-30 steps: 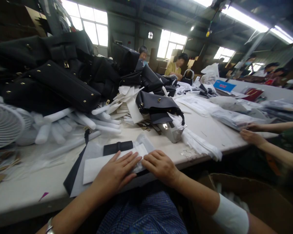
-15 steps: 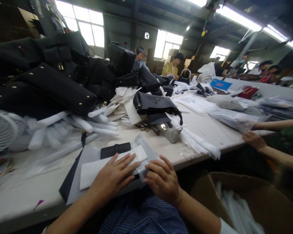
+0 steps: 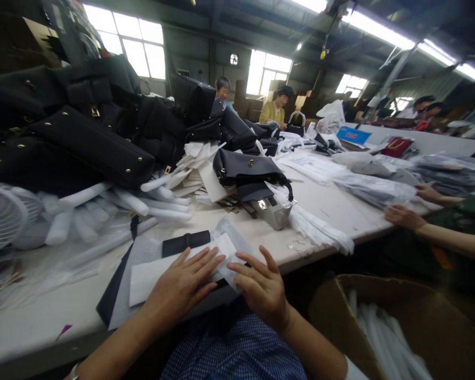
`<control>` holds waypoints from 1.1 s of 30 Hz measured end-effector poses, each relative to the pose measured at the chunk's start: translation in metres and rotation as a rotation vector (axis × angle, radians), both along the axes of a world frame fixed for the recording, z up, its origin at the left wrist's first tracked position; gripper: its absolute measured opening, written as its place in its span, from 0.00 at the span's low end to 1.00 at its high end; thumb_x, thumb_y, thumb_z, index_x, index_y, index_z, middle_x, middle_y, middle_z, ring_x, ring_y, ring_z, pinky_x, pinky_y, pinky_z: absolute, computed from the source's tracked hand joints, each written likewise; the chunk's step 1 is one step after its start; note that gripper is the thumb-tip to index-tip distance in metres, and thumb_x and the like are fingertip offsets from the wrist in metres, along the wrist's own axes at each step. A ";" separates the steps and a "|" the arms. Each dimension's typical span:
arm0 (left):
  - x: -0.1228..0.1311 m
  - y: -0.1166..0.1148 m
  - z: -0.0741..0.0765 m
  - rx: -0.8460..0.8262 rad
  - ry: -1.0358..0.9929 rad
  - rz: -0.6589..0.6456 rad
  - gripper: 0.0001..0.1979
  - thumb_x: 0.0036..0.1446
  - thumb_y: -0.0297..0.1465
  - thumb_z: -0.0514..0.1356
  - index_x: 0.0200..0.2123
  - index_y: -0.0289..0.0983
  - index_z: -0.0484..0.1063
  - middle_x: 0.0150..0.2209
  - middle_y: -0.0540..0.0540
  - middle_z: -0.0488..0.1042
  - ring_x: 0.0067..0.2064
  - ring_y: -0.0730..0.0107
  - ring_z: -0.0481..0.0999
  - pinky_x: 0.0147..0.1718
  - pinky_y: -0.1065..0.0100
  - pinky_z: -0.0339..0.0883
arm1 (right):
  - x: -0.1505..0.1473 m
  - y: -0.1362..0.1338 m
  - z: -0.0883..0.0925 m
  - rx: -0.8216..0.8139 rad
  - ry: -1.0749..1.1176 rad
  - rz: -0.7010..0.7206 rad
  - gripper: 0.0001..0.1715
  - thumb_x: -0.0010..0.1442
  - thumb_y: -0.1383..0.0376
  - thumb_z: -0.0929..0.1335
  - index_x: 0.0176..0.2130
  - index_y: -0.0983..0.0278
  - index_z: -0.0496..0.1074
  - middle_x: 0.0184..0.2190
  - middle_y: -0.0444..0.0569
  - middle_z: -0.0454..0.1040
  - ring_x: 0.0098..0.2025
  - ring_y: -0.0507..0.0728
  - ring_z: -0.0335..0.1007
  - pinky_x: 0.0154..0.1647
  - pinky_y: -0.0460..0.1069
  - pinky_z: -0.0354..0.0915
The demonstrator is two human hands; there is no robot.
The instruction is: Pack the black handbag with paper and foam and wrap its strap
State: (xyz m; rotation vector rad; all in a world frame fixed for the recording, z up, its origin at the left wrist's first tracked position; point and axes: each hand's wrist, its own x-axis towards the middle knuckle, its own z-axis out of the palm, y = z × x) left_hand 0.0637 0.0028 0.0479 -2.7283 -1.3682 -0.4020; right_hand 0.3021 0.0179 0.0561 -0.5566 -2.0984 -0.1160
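My left hand lies flat with fingers stretched over a white card on the table. My right hand has its fingers apart, the tips resting on thin translucent tissue paper folded over the card's right end. Behind the card lies a black strap piece with a loop. Beneath everything is a dark flat item, apparently a black bag, with a pale sheet over it; most of it is hidden by the paper and my hands.
Black handbags are heaped at left above white foam rolls and a fan. An open black bag stands ahead beside cardboard pieces. A cardboard box is at lower right. A co-worker's hands handle plastic-wrapped goods.
My right hand's fingers have uncurled and spread, shifting slightly left over the tissue. My left hand stays nearly still. The co-worker's far hand has moved along the plastic.
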 end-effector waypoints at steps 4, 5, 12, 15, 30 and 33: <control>0.000 0.001 -0.001 -0.012 -0.004 0.005 0.31 0.67 0.40 0.53 0.69 0.48 0.44 0.68 0.47 0.56 0.66 0.57 0.60 0.61 0.44 0.60 | 0.003 0.021 0.010 -0.130 -0.110 0.157 0.18 0.65 0.75 0.61 0.52 0.63 0.69 0.49 0.48 0.79 0.57 0.55 0.71 0.68 0.59 0.53; 0.001 0.001 -0.001 -0.010 -0.008 0.005 0.31 0.67 0.39 0.54 0.69 0.47 0.44 0.67 0.47 0.57 0.66 0.57 0.60 0.60 0.43 0.60 | 0.002 0.026 0.012 -0.157 -0.138 0.169 0.19 0.65 0.73 0.62 0.55 0.63 0.67 0.50 0.50 0.78 0.57 0.56 0.71 0.68 0.59 0.53; 0.002 -0.001 0.003 -0.024 -0.042 0.012 0.31 0.66 0.37 0.55 0.68 0.44 0.47 0.67 0.44 0.58 0.66 0.57 0.61 0.62 0.45 0.59 | 0.000 0.045 0.027 -0.068 -0.210 0.342 0.12 0.69 0.69 0.62 0.45 0.63 0.74 0.44 0.47 0.81 0.49 0.51 0.77 0.65 0.54 0.59; 0.002 -0.001 0.003 -0.048 -0.046 0.022 0.31 0.67 0.38 0.54 0.69 0.45 0.45 0.68 0.45 0.57 0.66 0.59 0.60 0.62 0.46 0.58 | 0.003 0.044 0.031 0.027 -0.270 0.367 0.10 0.68 0.69 0.64 0.46 0.66 0.74 0.44 0.49 0.81 0.49 0.52 0.77 0.61 0.51 0.65; 0.002 -0.002 0.000 -0.016 -0.029 0.023 0.30 0.67 0.40 0.53 0.68 0.49 0.45 0.68 0.47 0.55 0.66 0.59 0.61 0.60 0.47 0.61 | 0.015 0.025 0.036 0.136 -0.349 0.346 0.15 0.69 0.73 0.62 0.50 0.72 0.75 0.49 0.54 0.79 0.56 0.58 0.71 0.62 0.56 0.66; 0.002 -0.001 0.000 -0.020 -0.028 0.028 0.30 0.67 0.40 0.53 0.68 0.49 0.45 0.68 0.47 0.56 0.66 0.58 0.61 0.60 0.46 0.62 | 0.017 0.017 0.037 0.130 -0.344 0.322 0.16 0.69 0.72 0.61 0.50 0.71 0.75 0.49 0.53 0.78 0.57 0.57 0.71 0.63 0.55 0.64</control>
